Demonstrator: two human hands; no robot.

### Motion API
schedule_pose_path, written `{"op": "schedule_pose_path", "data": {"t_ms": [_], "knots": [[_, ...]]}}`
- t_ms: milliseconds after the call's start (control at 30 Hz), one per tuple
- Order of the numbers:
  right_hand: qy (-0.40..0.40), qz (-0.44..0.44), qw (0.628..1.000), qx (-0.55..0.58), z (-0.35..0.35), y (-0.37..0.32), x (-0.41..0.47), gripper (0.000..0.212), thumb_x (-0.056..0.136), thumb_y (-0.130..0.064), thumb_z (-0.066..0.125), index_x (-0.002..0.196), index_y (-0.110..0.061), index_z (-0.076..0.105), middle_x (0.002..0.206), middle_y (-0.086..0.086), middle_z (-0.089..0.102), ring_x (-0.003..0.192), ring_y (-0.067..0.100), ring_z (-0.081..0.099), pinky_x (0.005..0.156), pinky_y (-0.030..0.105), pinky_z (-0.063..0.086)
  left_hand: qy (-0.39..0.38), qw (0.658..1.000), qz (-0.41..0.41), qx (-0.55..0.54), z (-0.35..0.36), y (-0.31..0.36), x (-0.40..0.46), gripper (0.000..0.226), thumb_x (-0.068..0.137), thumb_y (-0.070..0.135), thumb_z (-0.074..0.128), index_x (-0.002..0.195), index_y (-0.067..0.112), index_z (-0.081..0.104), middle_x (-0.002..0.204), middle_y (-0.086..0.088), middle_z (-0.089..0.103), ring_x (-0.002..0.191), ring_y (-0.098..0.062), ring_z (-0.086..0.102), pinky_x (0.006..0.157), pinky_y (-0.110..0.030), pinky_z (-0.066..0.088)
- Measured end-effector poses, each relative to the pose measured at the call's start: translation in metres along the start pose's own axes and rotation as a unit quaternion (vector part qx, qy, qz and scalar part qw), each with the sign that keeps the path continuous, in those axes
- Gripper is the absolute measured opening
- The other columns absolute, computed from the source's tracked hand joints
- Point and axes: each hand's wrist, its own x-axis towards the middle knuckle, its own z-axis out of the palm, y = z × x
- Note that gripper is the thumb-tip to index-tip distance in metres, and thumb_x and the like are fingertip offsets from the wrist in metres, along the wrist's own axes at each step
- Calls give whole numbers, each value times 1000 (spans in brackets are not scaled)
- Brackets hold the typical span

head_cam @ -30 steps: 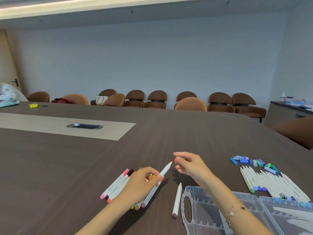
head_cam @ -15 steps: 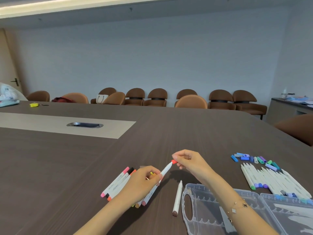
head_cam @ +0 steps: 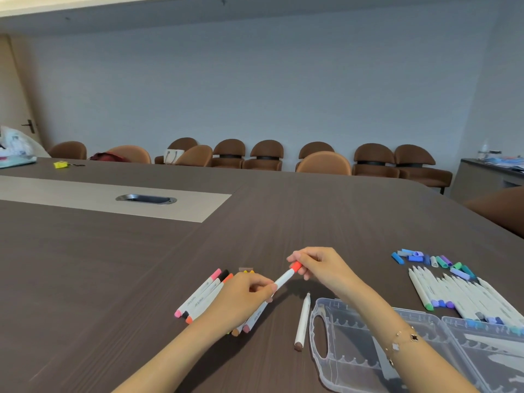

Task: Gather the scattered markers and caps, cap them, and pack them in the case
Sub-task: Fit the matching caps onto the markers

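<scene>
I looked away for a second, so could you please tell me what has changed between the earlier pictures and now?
The right hand brought the red cap over and onto the tip of the marker gripped by the left hand; a second ago they were apart. The capped markers, the loose marker, the case and the right-side pile stayed put.

Lighting: bright, even, cool indoor light. Source: a lit strip along the ceiling (head_cam: 85,7) at the top left edge, slightly overexposed. Shadows: soft, short, dark patches on the table (head_cam: 312,222) under both forearms and beneath the raised marker (head_cam: 285,277). Glare: mild sheen on the clear plastic case (head_cam: 354,350). Focus: near objects fairly sharp; far chairs (head_cam: 266,154) softer, with compression smear. Distortion: wide-angle bowing, table edges and walls curving toward the frame borders.
</scene>
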Motion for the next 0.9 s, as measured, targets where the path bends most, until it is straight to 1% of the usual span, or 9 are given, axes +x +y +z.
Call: {"op": "schedule_pose_path", "data": {"t_ms": [100, 233, 367, 467, 567, 633, 733, 800, 900], "knots": [[-7, -4, 1000, 6, 0, -4, -2, 24, 96, -24, 51, 96, -18, 74, 75, -4, 68, 62, 5, 57, 61, 10, 48, -11, 1000, -8, -6, 1, 3, -3, 21, 94, 39, 53, 91, 27, 69, 78, 7, 66, 70, -19, 65, 50, -28, 55], [-6, -22, 1000, -11, 6, -5, -3, 24, 97, -23, 49, 95, -20, 73, 78, -6, 69, 61, 4, 57, 54, 6, 42, 4, 1000, 1, 1, 5, 7, -6, 26, 94, 38, 52, 81, 24, 69, 67, 9, 64, 58, -14, 62, 48, -23, 50], [24, -42, 999, -13, 11, -4, 0, 26, 97, -20, 50, 86, -21, 73, 74, -2, 66, 61, 6, 55, 52, 5, 41, 42, 999, -10, -16, 12, 6, -3, 24, 95, 30, 54, 92, 15, 72, 68, 8, 62, 53, 0, 60, 41, -8, 40], [20, -52, 998, -19, 15, -9, 1, 26, 97, -18, 50, 85, -19, 73, 75, -3, 65, 63, 5, 56, 53, 4, 41, 28, 1000, -8, -12, 17, 6, -2, 24, 94, 28, 55, 97, 12, 73, 74, 6, 65, 61, -3, 62, 49, -5, 43], [-18, -69, 995, -63, 17, -16, 2, 25, 98, -20, 46, 99, -18, 71, 85, -5, 67, 73, 3, 59, 60, 7, 44, 7, 999, -16, 31, 14, 6, 2, 23, 90, 37, 61, 89, 18, 74, 79, -3, 71, 70, -16, 67, 54, -20, 52], [-22, -69, 989, -127, 13, -20, 2, 29, 101, -28, 39, 116, -20, 63, 102, -9, 64, 85, 3, 57, 73, 13, 47, 31, 998, -18, 57, 7, 5, 10, 25, 83, 44, 66, 76, 22, 74, 70, -1, 70, 63, -19, 65, 55, -26, 52], [40, -40, 979, -197, -3, -22, 5, 35, 102, -32, 32, 121, -16, 56, 110, -5, 58, 107, 15, 52, 89, 26, 40, 41, 993, -18, 113, 3, 4, 14, 33, 78, 49, 69, 65, 19, 72, 57, 0, 65, 54, -16, 64, 57, -24, 55], [78, -36, 969, -232, -13, -17, 7, 33, 101, -25, 34, 113, -10, 60, 112, 3, 62, 111, 19, 49, 88, 27, 36, 14, 986, -28, 165, 6, 4, 11, 37, 80, 51, 67, 75, 14, 74, 54, -2, 63, 43, -16, 60, 42, -17, 50], [54, -11, 962, -267, -20, -7, 8, 27, 98, -20, 40, 111, -11, 63, 116, 5, 62, 107, 16, 52, 87, 24, 39, 29, 978, -17, 205, 10, 6, 11, 47, 79, 53, 67, 84, 7, 71, 73, -10, 69, 43, -14, 55, 34, -13, 39]]}}
